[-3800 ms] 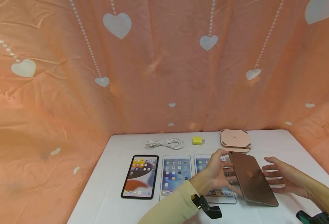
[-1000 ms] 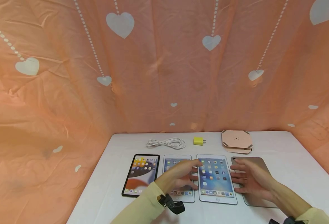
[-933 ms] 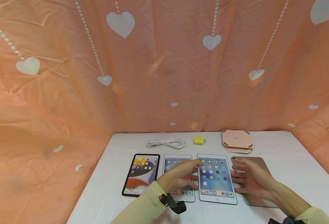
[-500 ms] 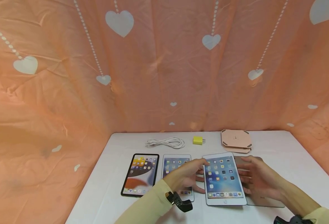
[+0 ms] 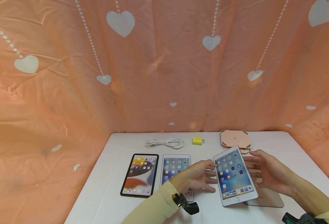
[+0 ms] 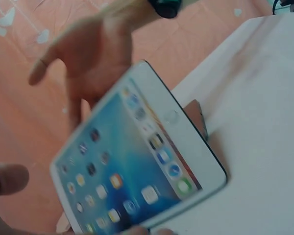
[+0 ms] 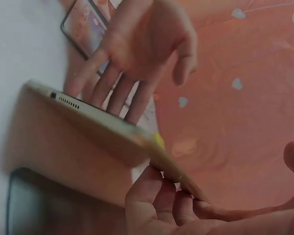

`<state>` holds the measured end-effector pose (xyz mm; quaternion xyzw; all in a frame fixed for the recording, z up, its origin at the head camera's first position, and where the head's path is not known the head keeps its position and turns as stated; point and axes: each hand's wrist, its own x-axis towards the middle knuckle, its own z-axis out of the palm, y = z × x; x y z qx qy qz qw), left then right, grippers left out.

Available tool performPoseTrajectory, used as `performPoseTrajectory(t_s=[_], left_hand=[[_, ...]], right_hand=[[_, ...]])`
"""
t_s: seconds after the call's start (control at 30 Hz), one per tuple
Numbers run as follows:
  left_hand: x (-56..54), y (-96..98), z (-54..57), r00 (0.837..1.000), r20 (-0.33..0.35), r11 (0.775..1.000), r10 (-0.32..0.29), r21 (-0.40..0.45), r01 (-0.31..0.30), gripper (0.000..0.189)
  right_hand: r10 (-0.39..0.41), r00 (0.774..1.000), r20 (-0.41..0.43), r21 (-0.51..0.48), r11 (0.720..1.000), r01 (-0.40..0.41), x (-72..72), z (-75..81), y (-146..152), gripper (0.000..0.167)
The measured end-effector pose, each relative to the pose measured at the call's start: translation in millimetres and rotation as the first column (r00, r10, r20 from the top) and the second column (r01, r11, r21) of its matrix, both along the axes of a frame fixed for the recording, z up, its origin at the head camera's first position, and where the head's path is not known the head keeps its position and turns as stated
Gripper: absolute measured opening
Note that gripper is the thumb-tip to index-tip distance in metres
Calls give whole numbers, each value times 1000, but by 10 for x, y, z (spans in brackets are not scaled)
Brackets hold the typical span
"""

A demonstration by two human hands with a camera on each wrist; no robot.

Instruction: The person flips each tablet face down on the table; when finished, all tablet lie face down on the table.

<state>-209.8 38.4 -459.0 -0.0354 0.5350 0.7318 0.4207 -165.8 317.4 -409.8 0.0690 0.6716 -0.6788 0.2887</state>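
Over the white tabletop (image 5: pixel 102 186), left hand (image 5: pixel 194 176) and right hand (image 5: pixel 274 171), fingers spread, are supporting the tilted tablet (image 5: pixel 233 175), ideally with even pressure.

Peach heart-print cloth (image 5: pixel 158 77) walling a white table (image 5: pixel 97 199) shows a curtained booth.

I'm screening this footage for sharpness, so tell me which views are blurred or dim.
Head view: the tilted tablet and yellow plug look fairly crisp; the cloth is brighter at left. Left wrist view: the right hand and the tablet's icons are smeared. Right wrist view: dim; the face-down tablet is blurred, though the tilted tablet's speaker holes show.
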Motion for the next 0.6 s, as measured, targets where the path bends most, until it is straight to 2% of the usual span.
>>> performPoseTrajectory(t_s=[0.13,0.23,0.3,0.43,0.53,0.6], left_hand=[[-16,-33,-53,998,3,995,-58,79,58,65],[-21,-79,-33,998,-26,989,-63,130,66,65],[-34,-103,48,997,-50,983,-62,169,70,66],[-68,-166,313,993,-92,967,-72,236,92,69],[-87,-213,481,989,-116,962,-89,247,115,69],[-92,-233,544,988,-126,964,-91,236,119,69]], right_hand=[[29,999,-23,5,1000,-29,-14,92,-49,90],[50,998,-34,-18,999,-51,-14,126,-102,89],[67,997,-41,-37,997,-68,-7,140,-131,89],[105,993,-59,-75,991,-109,-19,156,-231,88],[93,993,-69,-93,991,-99,-29,177,-353,84],[74,995,-68,-109,991,-81,-31,189,-442,81]])
